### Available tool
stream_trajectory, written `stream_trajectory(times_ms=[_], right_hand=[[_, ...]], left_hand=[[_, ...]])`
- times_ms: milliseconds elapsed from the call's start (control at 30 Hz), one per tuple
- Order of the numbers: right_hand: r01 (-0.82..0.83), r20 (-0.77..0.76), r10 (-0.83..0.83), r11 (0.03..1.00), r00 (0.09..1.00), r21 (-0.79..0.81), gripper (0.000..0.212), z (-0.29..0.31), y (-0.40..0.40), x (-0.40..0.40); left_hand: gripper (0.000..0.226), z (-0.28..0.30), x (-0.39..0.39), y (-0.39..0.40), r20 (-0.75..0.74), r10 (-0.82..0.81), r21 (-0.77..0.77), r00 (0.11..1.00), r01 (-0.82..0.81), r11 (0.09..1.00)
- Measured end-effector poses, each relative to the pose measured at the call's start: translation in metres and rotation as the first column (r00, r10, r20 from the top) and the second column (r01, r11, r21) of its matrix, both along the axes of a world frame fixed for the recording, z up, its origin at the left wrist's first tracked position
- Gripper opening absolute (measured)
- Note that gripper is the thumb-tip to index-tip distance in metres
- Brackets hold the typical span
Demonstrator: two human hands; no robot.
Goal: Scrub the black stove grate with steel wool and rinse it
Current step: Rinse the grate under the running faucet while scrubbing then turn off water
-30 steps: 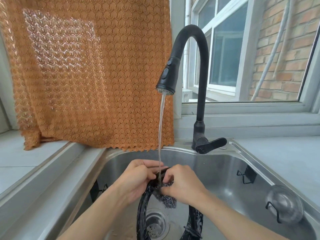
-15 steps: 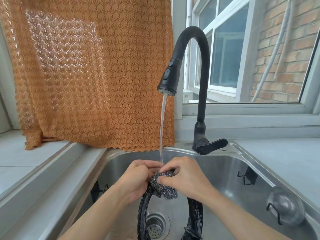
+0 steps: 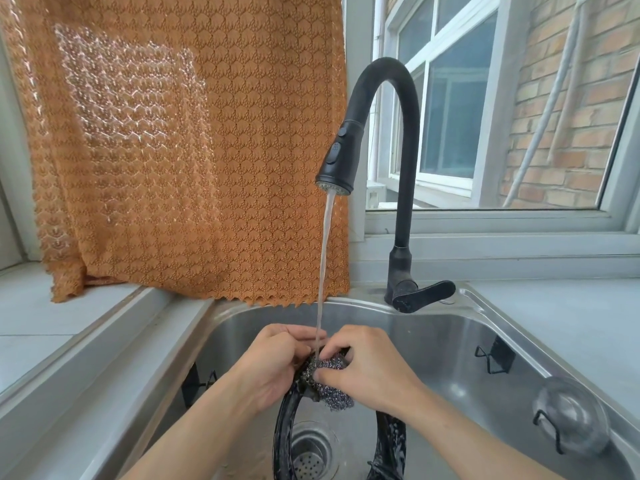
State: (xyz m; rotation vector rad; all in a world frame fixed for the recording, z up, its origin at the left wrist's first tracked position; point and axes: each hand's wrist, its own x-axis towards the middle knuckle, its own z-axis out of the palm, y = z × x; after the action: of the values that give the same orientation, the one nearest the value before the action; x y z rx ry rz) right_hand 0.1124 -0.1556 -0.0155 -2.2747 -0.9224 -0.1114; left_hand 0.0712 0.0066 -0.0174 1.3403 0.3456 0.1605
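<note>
**A:** Where is the grate [image 3: 284, 427] relative to the hands?

**B:** It stands on edge in the sink [image 3: 450, 344]. The top of the ring is between the hands; the rest hangs below them, over the drain [image 3: 309, 453].

**A:** State of each hand?

**B:** Left hand [image 3: 273, 365] grips the top from the left. Right hand [image 3: 369, 367] pinches the wool [image 3: 329, 384] against the same spot, directly under the stream [image 3: 323, 265].

**A:** Next stroke?

**B:** Probably down the right limb, nearer the right hand.

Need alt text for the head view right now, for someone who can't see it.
Over a steel sink, the left hand holds a black grate upright while the right hand presses steel wool on its top under the running black tap. The drain lies below; an orange curtain hangs behind.
</note>
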Motion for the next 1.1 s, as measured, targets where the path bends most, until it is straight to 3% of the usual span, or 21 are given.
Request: stream_trajectory(times_ms=[167, 367, 633, 833, 933, 1033, 1100], right_hand=[[0.045, 0.057, -0.046, 0.999, 0.997, 0.023, 0.019, -0.002, 0.004, 0.001], [0.235, 0.000, -0.235, 0.971, 0.972, 0.050, 0.019, -0.002, -0.009, 0.018], [0.324, -0.029, -0.324, 0.946, 0.946, -0.005, 0.024, -0.012, -0.007, 0.031], [0.344, -0.044, -0.351, 0.931, 0.935, -0.127, 0.048, -0.018, -0.011, 0.042], [0.313, -0.117, -0.329, 0.939, 0.937, -0.141, 0.048, -0.021, -0.009, 0.044], [0.250, -0.213, -0.274, 0.959, 0.938, -0.134, 0.031, -0.026, -0.002, 0.038], [0.240, -0.236, -0.261, 0.964, 0.936, -0.114, 0.032, -0.030, 0.004, 0.036]], left_hand=[[0.043, 0.000, -0.001, 0.000, -0.002, -0.013, 0.036, 1.000, 0.013, 0.999], [0.035, 0.002, -0.008, -0.001, -0.052, -0.052, 0.142, 0.997, 0.059, 0.988], [0.059, -0.010, -0.007, 0.002, -0.161, -0.113, 0.269, 0.980, 0.154, 0.951], [0.069, -0.016, -0.005, 0.001, -0.229, -0.117, 0.329, 0.966, 0.190, 0.925], [0.060, -0.015, -0.006, -0.003, -0.257, -0.109, 0.408, 0.960, 0.210, 0.889], [0.039, -0.011, -0.010, -0.008, -0.266, -0.069, 0.471, 0.961, 0.192, 0.861], [0.027, -0.014, -0.009, -0.008, -0.223, -0.037, 0.526, 0.974, 0.152, 0.837]])
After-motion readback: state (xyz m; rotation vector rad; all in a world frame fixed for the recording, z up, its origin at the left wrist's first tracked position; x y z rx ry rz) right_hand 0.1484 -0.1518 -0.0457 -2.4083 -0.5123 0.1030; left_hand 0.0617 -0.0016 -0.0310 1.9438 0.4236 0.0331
